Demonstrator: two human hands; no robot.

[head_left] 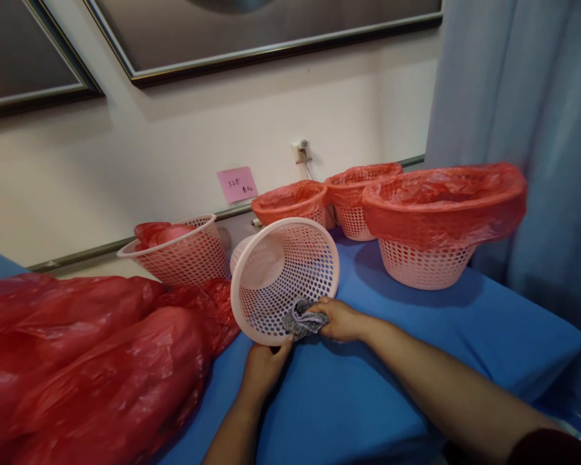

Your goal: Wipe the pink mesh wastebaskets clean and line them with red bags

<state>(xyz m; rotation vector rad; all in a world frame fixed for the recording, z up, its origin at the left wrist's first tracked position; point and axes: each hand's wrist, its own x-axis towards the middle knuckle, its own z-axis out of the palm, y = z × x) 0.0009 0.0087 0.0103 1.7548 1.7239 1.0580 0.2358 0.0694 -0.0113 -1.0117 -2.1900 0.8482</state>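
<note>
A pale pink perforated plastic basket is tipped on its side, its round mouth turned toward me. My left hand grips the lower rim from below, thumb over the edge; its other fingers are partly hidden beneath. In my right hand is a bunched grey cloth, pressed against the inside of the basket near the rim at the lower right. Through the mouth I see the holed wall and the solid round base.
Red plastic bags heap on the left of the blue-covered table. Behind stands a pink basket with red plastic inside. Several red-lined baskets stand at the back and right. A pink note and a socket are on the wall.
</note>
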